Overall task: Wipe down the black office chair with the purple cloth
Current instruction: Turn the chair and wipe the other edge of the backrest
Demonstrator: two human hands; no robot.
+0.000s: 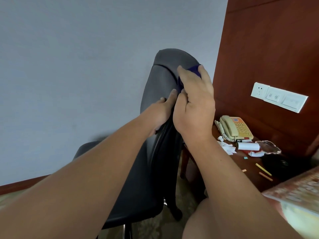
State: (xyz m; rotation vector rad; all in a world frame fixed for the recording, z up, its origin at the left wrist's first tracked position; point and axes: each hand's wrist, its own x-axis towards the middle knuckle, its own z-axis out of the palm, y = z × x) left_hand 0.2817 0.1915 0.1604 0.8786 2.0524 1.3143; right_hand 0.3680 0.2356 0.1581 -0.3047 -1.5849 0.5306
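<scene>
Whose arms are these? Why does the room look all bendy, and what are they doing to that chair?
They belong to a person wearing one camera on their head, so you see what they see, looking down. Its wide lens bends the walls. The right hand presses a purple cloth flat against the upper back of the black office chair to wipe it. The left hand grips the back's edge, probably to steady it. Beside the chair stands a brown wooden desk with a beige telephone and crumpled white paper.
</scene>
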